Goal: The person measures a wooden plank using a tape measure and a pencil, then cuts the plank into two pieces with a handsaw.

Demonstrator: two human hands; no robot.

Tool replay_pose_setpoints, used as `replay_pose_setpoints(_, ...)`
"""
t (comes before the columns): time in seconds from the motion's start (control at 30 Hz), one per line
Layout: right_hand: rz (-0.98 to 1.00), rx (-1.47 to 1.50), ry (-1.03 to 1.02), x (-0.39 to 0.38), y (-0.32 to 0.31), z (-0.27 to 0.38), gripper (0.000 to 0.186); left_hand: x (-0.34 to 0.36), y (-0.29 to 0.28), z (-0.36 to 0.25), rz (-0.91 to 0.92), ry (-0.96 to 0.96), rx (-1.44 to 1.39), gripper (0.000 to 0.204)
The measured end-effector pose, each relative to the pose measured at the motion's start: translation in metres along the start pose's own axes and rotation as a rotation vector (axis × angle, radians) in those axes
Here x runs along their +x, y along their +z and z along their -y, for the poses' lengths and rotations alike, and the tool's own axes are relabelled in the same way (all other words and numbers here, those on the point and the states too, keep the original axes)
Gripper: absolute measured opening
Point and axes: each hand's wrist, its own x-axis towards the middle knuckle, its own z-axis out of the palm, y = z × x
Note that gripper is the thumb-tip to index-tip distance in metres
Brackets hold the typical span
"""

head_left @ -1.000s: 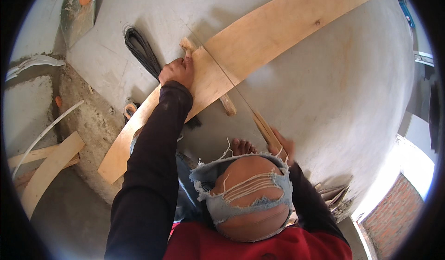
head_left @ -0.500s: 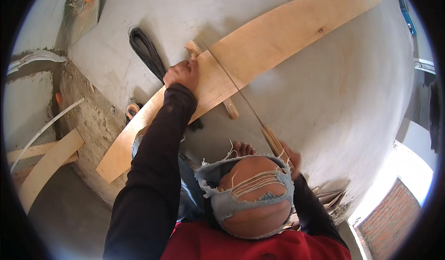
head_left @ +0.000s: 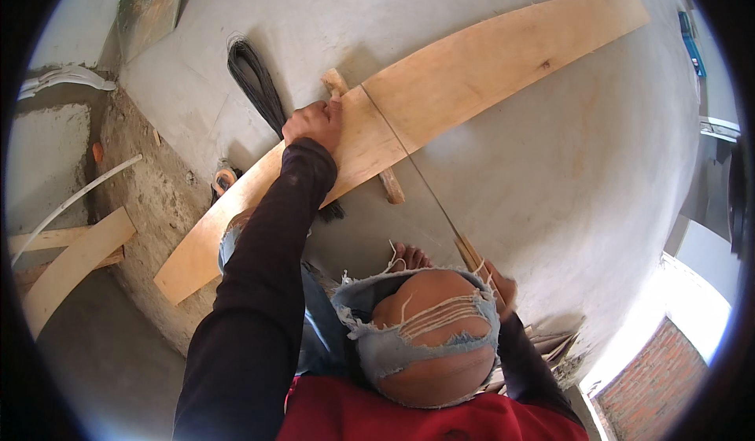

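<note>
A long, pale wooden board (head_left: 487, 67) with a curved far edge lies slantwise across the floor, from lower left to upper right. My left hand (head_left: 312, 124) grips its far edge left of the middle, thumb on the top face. The thin blade of a handsaw (head_left: 425, 180) crosses the board just right of that hand. At the near end my right hand (head_left: 500, 285) is closed round the saw's wooden handle (head_left: 469, 252), partly hidden behind my bent knee. Beneath the board a short wooden stick (head_left: 392, 186) props it up, crossing at an angle.
Beyond the board lies a bundle of black wire (head_left: 255, 79). An orange and black tape measure (head_left: 224, 180) sits by the board's left part. My bare foot (head_left: 409, 257) is close to the blade. More cut boards (head_left: 82, 260) stand at the left, below a rough ledge (head_left: 153, 197).
The saw has been drawn back toward me: its far tip stuck out past the board's far edge and now lies about level with it. My left hand keeps its hold.
</note>
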Motion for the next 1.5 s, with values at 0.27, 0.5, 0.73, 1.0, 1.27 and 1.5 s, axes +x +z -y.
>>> replay_pose_setpoints(0.27,-0.044,0.122,-0.135,0.152,0.074,0.047,0.044,0.002,0.008,-0.009,0.013,-0.032,0.044,0.055)
replay_pose_setpoints(0.5,0.052,-0.038,-0.064,-0.017,0.005,-0.047,0.049,-0.001,-0.011,-0.007,0.044,-0.043,0.062,0.055)
replay_pose_setpoints(0.73,0.01,-0.059,-0.16,0.154,0.073,0.05,0.049,-0.001,-0.002,-0.01,0.077,-0.042,0.029,0.059)
replay_pose_setpoints(1.0,0.083,-0.058,0.063,-0.023,-0.008,0.009,0.058,-0.003,-0.007,0.0,0.035,-0.027,0.075,0.06)
replay_pose_setpoints(1.27,0.014,0.013,-0.167,0.143,0.064,0.066,0.047,-0.002,0.004,-0.009,0.047,-0.011,0.082,0.061)
replay_pose_setpoints(1.5,0.113,-0.281,-0.158,0.011,-0.012,0.035,0.057,0.0,-0.009,0.005,0.024,-0.044,0.07,0.061)
